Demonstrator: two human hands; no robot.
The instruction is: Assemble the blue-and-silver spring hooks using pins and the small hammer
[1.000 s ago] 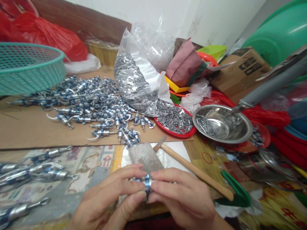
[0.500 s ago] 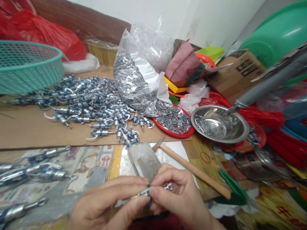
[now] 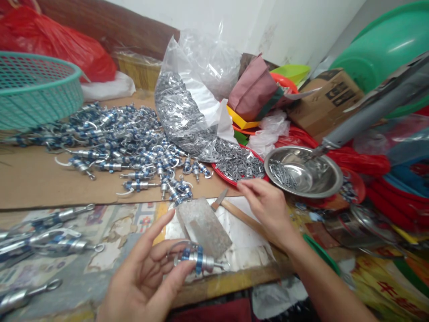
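Note:
My left hand (image 3: 144, 273) holds a silver-and-blue cylindrical metal fitting (image 3: 203, 259) between thumb and fingers, its index finger stretched away. The fitting has a blue band, a thin curved lever and an eyelet on the end pointing right. At the front rim of a red plate (image 3: 228, 180), my right hand (image 3: 266, 205) is closed, fingertips together; anything in them is too small to make out. Small grey metal clips (image 3: 238, 162) are heaped on that plate. Below lies a flat metal block (image 3: 204, 226), beside a hammer (image 3: 244, 218) whose wooden handle is partly behind my right forearm.
Many similar fittings (image 3: 117, 138) are piled on cardboard, with several more (image 3: 47, 241) at lower left. A clear bag (image 3: 184, 112) of clips leans behind the plate. Right of it stands a steel bowl (image 3: 308, 188) with pins, under a grey rod (image 3: 365, 112). A green basket (image 3: 36, 89) is at left.
Both hands were together on the fitting. My right hand has let go and moved up to the plate. My left hand keeps the fitting, now turned and more exposed.

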